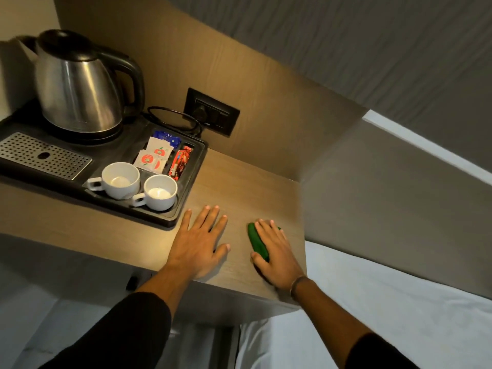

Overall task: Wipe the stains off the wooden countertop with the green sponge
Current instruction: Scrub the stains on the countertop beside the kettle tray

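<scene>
The wooden countertop (239,182) runs across the middle of the head view. My right hand (277,251) presses flat on the green sponge (256,239) near the counter's front right corner; only the sponge's left edge shows under the fingers. My left hand (201,241) lies flat on the wood with fingers spread, empty, a short way left of the sponge and just right of the tray's corner. No stain stands out on the dimly lit wood.
A black tray (191,193) fills the left of the counter, with a steel kettle (77,83), two white cups (121,179) (159,191) and sachets (154,155). A wall socket (211,111) with a cable sits behind. A white bed (399,302) lies to the right.
</scene>
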A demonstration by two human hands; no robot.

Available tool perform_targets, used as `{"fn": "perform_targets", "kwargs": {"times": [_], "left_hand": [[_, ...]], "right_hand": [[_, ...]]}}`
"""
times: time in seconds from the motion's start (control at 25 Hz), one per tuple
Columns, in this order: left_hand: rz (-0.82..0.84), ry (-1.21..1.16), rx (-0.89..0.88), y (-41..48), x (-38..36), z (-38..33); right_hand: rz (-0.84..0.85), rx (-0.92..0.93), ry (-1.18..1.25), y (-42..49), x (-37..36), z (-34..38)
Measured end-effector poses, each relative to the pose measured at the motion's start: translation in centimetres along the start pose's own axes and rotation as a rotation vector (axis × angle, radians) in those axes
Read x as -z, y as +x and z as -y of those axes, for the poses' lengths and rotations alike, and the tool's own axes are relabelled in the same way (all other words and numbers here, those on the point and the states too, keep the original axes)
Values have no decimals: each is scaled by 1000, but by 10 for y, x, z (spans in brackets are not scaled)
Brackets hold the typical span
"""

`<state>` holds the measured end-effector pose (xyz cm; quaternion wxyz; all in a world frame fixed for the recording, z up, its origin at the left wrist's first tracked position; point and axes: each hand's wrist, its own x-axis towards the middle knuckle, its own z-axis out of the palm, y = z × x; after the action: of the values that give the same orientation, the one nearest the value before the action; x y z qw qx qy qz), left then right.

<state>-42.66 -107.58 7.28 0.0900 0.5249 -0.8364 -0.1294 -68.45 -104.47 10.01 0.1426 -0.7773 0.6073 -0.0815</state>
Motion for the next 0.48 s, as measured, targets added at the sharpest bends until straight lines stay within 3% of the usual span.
{"fn": "perform_targets", "kwargs": {"times": [0.12,0.28,0.48], "left_hand": [[-37,16,50,-15,6,-9],[-108,46,121,-79,13,-22],[-146,70,301,-212,10,-41]], "right_hand": [[7,-15,1,6,-3,9],[-110,-52,-102,-17,-7,34],[-176,205,-238,-91,-25,106]]}}
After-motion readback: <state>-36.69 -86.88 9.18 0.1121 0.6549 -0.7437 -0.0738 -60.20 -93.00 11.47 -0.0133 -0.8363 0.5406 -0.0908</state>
